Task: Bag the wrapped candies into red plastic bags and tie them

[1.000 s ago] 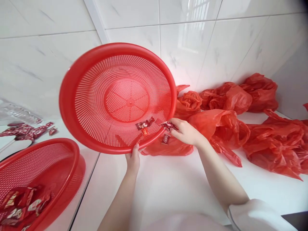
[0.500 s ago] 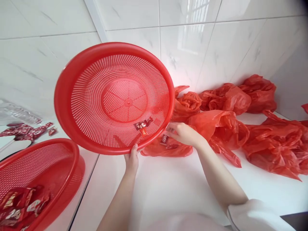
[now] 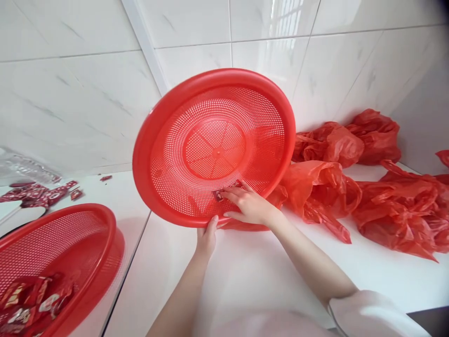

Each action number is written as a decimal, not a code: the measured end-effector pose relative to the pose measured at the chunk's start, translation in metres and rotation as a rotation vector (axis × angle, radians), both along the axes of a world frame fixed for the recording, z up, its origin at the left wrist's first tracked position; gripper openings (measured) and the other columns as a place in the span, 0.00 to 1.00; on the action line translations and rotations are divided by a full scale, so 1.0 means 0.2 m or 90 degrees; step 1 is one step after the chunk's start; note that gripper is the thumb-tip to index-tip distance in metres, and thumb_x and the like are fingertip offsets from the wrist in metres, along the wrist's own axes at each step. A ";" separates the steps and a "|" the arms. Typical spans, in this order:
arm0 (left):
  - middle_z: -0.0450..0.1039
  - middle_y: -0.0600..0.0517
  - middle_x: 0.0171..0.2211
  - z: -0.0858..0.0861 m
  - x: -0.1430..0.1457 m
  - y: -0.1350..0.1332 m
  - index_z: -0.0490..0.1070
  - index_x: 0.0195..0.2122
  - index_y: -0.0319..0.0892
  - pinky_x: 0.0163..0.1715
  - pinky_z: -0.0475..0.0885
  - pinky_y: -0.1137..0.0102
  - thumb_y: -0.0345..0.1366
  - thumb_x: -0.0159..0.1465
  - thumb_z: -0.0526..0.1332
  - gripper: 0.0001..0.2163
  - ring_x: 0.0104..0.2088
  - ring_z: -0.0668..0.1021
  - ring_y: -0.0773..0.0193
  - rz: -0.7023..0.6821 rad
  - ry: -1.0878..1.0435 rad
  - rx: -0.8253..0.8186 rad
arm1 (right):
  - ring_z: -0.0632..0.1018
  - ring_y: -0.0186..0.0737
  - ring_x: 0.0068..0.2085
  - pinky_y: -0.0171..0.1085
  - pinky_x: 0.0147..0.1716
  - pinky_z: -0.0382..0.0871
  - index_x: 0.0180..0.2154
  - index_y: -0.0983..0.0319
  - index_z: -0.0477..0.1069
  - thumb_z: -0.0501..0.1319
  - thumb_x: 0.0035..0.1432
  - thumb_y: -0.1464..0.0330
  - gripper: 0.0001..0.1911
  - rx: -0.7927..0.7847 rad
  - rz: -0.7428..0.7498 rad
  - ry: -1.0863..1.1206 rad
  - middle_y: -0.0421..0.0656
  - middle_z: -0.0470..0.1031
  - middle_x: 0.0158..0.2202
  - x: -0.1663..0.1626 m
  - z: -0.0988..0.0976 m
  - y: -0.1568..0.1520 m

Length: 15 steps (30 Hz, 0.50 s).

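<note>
Basket (image 3: 214, 135) tilts, gripped by left hand (image 3: 206, 235); right hand (image 3: 249, 205), fingers loosely open, perhaps touches a packet (image 3: 218, 195).

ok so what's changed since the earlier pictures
The red basket in the left hand has moved right, bringing a small packet on the counter into view. The right hand let go of a packet above a red bag, then moved left into the basket, onto the wrapped sweets there. The second basket and the bags at right stayed put.
</note>
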<state>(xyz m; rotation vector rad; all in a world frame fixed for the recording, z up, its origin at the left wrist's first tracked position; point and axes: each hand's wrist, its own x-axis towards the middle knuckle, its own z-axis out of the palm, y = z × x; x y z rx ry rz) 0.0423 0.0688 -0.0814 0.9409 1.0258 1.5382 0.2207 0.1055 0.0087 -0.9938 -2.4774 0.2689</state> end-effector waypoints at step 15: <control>0.73 0.47 0.52 0.08 -0.01 0.04 0.67 0.55 0.48 0.44 0.77 0.55 0.37 0.60 0.63 0.21 0.48 0.77 0.54 -0.044 -0.105 0.011 | 0.76 0.40 0.45 0.39 0.43 0.72 0.49 0.61 0.70 0.54 0.64 0.73 0.13 -0.077 0.125 0.105 0.48 0.73 0.47 -0.02 -0.03 0.03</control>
